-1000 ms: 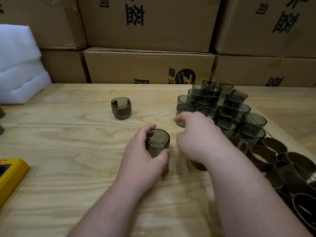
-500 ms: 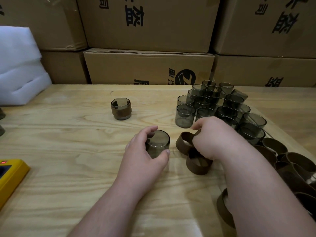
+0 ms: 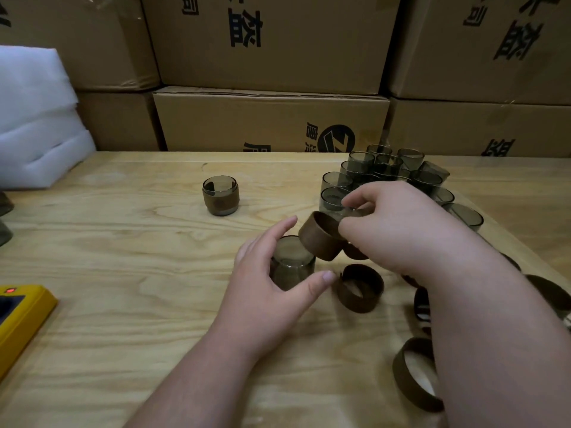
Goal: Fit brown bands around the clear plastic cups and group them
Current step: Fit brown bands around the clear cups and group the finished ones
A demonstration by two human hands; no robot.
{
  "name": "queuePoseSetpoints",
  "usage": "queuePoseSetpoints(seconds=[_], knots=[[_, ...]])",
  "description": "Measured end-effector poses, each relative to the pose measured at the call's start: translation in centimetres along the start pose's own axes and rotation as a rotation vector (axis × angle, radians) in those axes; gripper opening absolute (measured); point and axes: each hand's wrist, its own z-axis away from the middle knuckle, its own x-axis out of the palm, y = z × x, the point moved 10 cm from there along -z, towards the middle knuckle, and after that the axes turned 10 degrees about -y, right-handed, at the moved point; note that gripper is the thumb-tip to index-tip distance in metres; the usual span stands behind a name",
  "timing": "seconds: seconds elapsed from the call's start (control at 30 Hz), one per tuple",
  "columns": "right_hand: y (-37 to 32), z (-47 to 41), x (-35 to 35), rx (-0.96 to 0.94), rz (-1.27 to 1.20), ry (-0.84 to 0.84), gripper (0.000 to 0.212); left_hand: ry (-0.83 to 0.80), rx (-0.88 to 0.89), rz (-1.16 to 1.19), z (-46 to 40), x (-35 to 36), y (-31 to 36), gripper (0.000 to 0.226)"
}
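Observation:
My left hand (image 3: 265, 291) grips a smoky clear cup (image 3: 292, 262) that stands upside down on the wooden table (image 3: 123, 273). My right hand (image 3: 398, 230) pinches a brown band (image 3: 321, 237) by its rim and holds it tilted just above and right of that cup. A loose brown band (image 3: 360, 287) lies on the table right beside the cup. One cup with a band fitted (image 3: 221, 196) stands alone further back to the left. A cluster of bare cups (image 3: 386, 174) stands at the back right.
More loose brown bands (image 3: 414, 378) lie along the right side of the table, partly hidden by my right arm. A yellow device (image 3: 18, 316) lies at the left edge. White foam sheets (image 3: 34, 118) sit back left. Cardboard boxes (image 3: 272, 118) wall the table's far side.
My right hand has lifted one brown band off the table and brought it left, toward the cup in my left hand. The left hand has kept its grip on the cup.

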Motion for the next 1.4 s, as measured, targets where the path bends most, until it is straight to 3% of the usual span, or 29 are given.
queuePoseSetpoints(seconds=[0.2, 0.37, 0.47, 0.53, 0.67, 0.77, 0.9, 1.0, 1.13, 1.4], knots=[[-2.4, 0.6, 1.7, -0.128, -0.059, -0.117, 0.043, 0.141, 0.065, 0.142, 0.3, -1.6, 0.8, 0.07], [-3.0, 0.6, 0.6, -0.232, -0.26, -0.012, 0.024, 0.295, 0.074, 0.288, 0.7, -3.2, 0.4, 0.07], [-2.1, 0.7, -1.1, -0.215, -0.407, 0.134, 0.02, 0.361, 0.067, 0.353, 0.9, -3.8, -0.1, 0.057], [-1.2, 0.4, -1.1, -0.151, -0.294, 0.133, 0.019, 0.388, 0.069, 0.397, 1.0, -4.1, -0.4, 0.057], [2.1, -0.7, 2.6, 0.123, 0.06, -0.103, 0.012, 0.425, 0.088, 0.476, 0.9, -4.3, -0.8, 0.059], [3.5, -1.3, 3.5, 0.217, 0.123, -0.119, 0.018, 0.439, 0.081, 0.477, 0.8, -4.3, -1.1, 0.055], [3.0, -1.4, 3.8, 0.187, 0.169, -0.113, 0.028, 0.44, 0.078, 0.48, 0.7, -4.2, -1.5, 0.047], [2.7, -1.0, 5.2, 0.16, 0.194, -0.266, 0.06, 0.419, 0.072, 0.499, 0.4, -3.8, -1.6, 0.046], [2.0, 0.2, 6.9, 0.125, 0.348, -0.51, 0.086, 0.406, 0.067, 0.507, 0.3, -3.6, -1.6, 0.048], [3.0, 0.7, 5.8, 0.161, 0.443, -0.521, 0.09, 0.39, 0.054, 0.516, 0.2, -3.5, -2.1, 0.045]])
